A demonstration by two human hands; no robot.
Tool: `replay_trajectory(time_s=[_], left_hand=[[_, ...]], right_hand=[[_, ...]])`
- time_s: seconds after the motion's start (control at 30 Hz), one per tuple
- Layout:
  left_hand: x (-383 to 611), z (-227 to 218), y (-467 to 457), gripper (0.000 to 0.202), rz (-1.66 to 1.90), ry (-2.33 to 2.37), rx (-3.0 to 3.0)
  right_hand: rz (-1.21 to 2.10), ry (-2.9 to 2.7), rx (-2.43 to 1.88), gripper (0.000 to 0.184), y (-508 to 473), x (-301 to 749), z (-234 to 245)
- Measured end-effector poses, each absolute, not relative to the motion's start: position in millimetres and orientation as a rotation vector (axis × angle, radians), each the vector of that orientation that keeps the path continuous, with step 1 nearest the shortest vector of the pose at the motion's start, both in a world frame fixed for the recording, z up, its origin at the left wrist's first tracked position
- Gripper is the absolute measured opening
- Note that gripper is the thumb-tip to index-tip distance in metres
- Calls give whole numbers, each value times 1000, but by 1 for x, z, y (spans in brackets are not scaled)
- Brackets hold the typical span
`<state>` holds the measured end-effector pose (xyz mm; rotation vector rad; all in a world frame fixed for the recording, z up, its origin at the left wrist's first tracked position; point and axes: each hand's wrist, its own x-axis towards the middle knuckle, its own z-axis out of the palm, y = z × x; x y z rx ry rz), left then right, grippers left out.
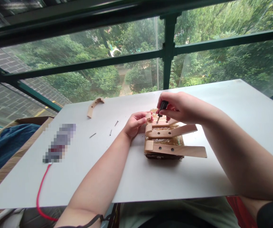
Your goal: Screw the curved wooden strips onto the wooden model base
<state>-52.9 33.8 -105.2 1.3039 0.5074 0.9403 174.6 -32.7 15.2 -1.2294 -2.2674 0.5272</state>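
My right hand is closed around the black handle of a screwdriver. Its tip meets a screw in the farthest of three wooden hooks. With thumb and fingers, my left hand pinches the curled left end of that same hook. The hooks lie side by side across a block wrapped in brown tape. Two dark screw heads show in the middle hook and two in the nearest hook. Part of the farthest hook is hidden by my right hand.
A loose wooden hook lies at the table's far left. Loose screws are scattered left of my left hand. A blurred-out object with a red cord rests on the white table. Windows stand behind; a cardboard box is at left.
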Motion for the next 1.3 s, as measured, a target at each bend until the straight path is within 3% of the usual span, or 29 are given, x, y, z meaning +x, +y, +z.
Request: replay_trajectory(time_s=[0.23, 0.6, 0.87, 1.3], left_hand=[[-53, -106, 34, 36, 924, 523, 1292], [-53, -108, 34, 35, 965, 499, 1295], [-53, -110, 37, 36, 958, 506, 1269], [-55, -110, 37, 34, 939, 482, 1321]], right_hand=[[294, -2272, -1222, 16, -30, 169, 13], [298, -2236, -1262, 15, -31, 168, 13], [276, -2112, -1343, 31, -33, 160, 11], [301, -1982, -1456, 29, -40, 155, 12]])
